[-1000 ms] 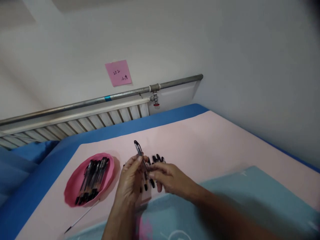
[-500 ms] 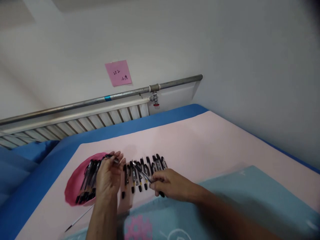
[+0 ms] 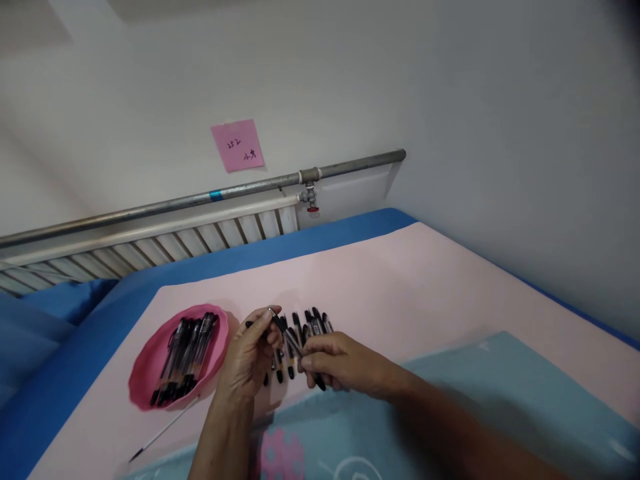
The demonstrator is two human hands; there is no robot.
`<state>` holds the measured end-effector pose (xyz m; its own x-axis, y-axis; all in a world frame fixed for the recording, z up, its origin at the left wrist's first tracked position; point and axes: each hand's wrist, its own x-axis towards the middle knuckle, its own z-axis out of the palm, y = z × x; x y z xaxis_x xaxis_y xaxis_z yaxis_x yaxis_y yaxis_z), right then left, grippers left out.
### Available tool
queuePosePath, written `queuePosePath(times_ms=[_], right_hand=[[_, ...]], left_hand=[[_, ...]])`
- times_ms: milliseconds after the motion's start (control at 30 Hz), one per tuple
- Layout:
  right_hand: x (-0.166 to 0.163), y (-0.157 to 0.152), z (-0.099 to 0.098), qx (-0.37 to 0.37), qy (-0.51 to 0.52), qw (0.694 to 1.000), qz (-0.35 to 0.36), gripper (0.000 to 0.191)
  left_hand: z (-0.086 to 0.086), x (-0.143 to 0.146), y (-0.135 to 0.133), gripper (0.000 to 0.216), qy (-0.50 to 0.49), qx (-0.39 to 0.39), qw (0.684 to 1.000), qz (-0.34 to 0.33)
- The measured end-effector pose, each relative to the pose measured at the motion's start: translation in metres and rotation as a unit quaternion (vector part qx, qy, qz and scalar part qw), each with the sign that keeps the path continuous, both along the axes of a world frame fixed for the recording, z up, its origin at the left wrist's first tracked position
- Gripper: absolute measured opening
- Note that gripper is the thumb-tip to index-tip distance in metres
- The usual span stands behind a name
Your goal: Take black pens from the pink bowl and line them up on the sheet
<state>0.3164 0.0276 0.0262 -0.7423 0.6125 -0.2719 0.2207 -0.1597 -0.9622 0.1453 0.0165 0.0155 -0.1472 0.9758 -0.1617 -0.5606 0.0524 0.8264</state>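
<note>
My right hand (image 3: 333, 360) is closed around a black gel pen (image 3: 294, 342), which slants up and left with its silver tip bare. My left hand (image 3: 255, 347) is curled at that tip, fingers and thumb pinched together. From the left side of its grip pokes a small black end, seemingly a pen cap (image 3: 249, 325); the fingers hide the rest. Several black pens (image 3: 314, 322) lie in a row on the pink surface, partly covered by both hands. More pens (image 3: 185, 357) rest in a pink scalloped bowl (image 3: 143, 373) to the left.
A thin white brush (image 3: 163, 430) lies before the bowl. Light blue cloth (image 3: 450, 393) covers the near side of the pink sheet (image 3: 390, 287). Behind the blue edge (image 3: 350, 225) are a radiator (image 3: 225, 233), a pipe (image 3: 260, 183) and a pink note (image 3: 237, 145).
My left hand has moved right, from beside the bowl to the tip of the pen in my right hand. The bowl and its pens are now uncovered. My right hand has hardly moved.
</note>
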Motion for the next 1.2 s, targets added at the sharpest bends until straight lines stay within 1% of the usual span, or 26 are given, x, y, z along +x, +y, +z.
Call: queuePosePath(times_ms=[67, 167, 200, 267, 333, 367, 433, 500, 533, 567, 600, 667, 700, 733, 800, 867, 900, 967, 1033, 1100, 1133, 1200], right_hand=[[-0.0001, 0.0008, -0.0027, 0.019, 0.004, 0.999, -0.033, 0.011], [-0.0013, 0.0009, -0.0056, 0.032, 0.011, 0.996, -0.079, 0.016], [-0.0020, 0.0004, -0.0055, 0.018, 0.022, 0.996, -0.081, 0.017], [-0.0036, -0.0011, -0.0043, -0.040, 0.060, 0.995, -0.065, 0.017], [-0.0050, -0.0026, -0.0026, -0.095, 0.092, 0.990, -0.042, 0.021], [-0.0055, -0.0030, -0.0021, -0.106, 0.096, 0.989, -0.038, 0.022], [-0.0062, -0.0030, -0.0020, -0.087, 0.074, 0.992, -0.061, 0.019], [-0.0065, -0.0023, -0.0030, -0.044, 0.056, 0.991, -0.116, 0.012], [-0.0066, -0.0020, -0.0038, -0.038, 0.058, 0.988, -0.139, 0.013], [-0.0067, -0.0017, -0.0045, -0.050, 0.069, 0.985, -0.150, 0.015], [-0.0067, -0.0016, -0.0050, -0.077, 0.088, 0.982, -0.147, 0.017], [-0.0068, -0.0019, -0.0056, -0.148, 0.119, 0.976, -0.109, 0.021], [-0.0068, -0.0021, -0.0055, -0.169, 0.124, 0.974, -0.087, 0.024], [-0.0068, -0.0022, -0.0052, -0.173, 0.124, 0.974, -0.074, 0.026], [-0.0066, -0.0022, -0.0043, -0.144, 0.104, 0.981, -0.077, 0.023], [-0.0064, -0.0016, -0.0034, -0.101, 0.083, 0.985, -0.116, 0.016], [-0.0064, -0.0014, -0.0032, -0.091, 0.079, 0.984, -0.134, 0.015], [-0.0065, -0.0011, -0.0030, -0.107, 0.091, 0.981, -0.134, 0.016], [-0.0068, -0.0012, -0.0034, -0.151, 0.115, 0.977, -0.096, 0.020], [-0.0071, -0.0015, -0.0042, -0.161, 0.114, 0.978, -0.073, 0.025], [-0.0073, -0.0016, -0.0047, -0.146, 0.104, 0.981, -0.077, 0.024], [-0.0076, -0.0015, -0.0059, -0.089, 0.078, 0.987, -0.110, 0.017]], left_hand=[[0.0001, 0.0002, 0.0006, 0.021, 0.007, 0.004, 1.000, 0.015], [-0.0004, 0.0011, 0.0014, 0.020, 0.008, 0.011, 0.999, 0.031], [-0.0008, 0.0010, 0.0017, 0.020, 0.004, 0.011, 0.999, 0.033], [-0.0017, -0.0003, 0.0024, 0.021, -0.006, 0.009, 0.999, 0.033], [-0.0025, -0.0023, 0.0031, 0.022, -0.014, 0.008, 0.999, 0.033], [-0.0029, -0.0030, 0.0035, 0.022, -0.015, 0.007, 0.999, 0.033], [-0.0034, -0.0035, 0.0042, 0.022, -0.017, 0.007, 0.999, 0.037], [-0.0037, -0.0028, 0.0046, 0.021, -0.019, 0.010, 0.999, 0.046], [-0.0038, -0.0023, 0.0047, 0.021, -0.022, 0.012, 0.998, 0.050], [-0.0038, -0.0019, 0.0047, 0.021, -0.026, 0.013, 0.998, 0.051], [-0.0039, -0.0017, 0.0047, 0.021, -0.030, 0.012, 0.998, 0.050], [-0.0039, -0.0022, 0.0046, 0.021, -0.034, 0.008, 0.998, 0.044], [-0.0039, -0.0028, 0.0045, 0.021, -0.034, 0.006, 0.999, 0.042], [-0.0038, -0.0034, 0.0044, 0.022, -0.033, 0.004, 0.999, 0.041], [-0.0039, -0.0042, 0.0044, 0.022, -0.033, 0.003, 0.999, 0.043], [-0.0041, -0.0040, 0.0044, 0.022, -0.034, 0.006, 0.998, 0.046], [-0.0042, -0.0035, 0.0043, 0.022, -0.033, 0.007, 0.998, 0.047], [-0.0043, -0.0019, 0.0041, 0.022, -0.029, 0.008, 0.999, 0.045], [-0.0039, -0.0002, 0.0038, 0.022, -0.025, 0.006, 0.999, 0.038], [-0.0033, 0.0013, 0.0034, 0.022, -0.024, 0.005, 0.999, 0.032], [-0.0029, 0.0020, 0.0033, 0.022, -0.025, 0.004, 0.999, 0.030], [-0.0026, 0.0033, 0.0031, 0.022, -0.027, 0.002, 0.999, 0.032]])
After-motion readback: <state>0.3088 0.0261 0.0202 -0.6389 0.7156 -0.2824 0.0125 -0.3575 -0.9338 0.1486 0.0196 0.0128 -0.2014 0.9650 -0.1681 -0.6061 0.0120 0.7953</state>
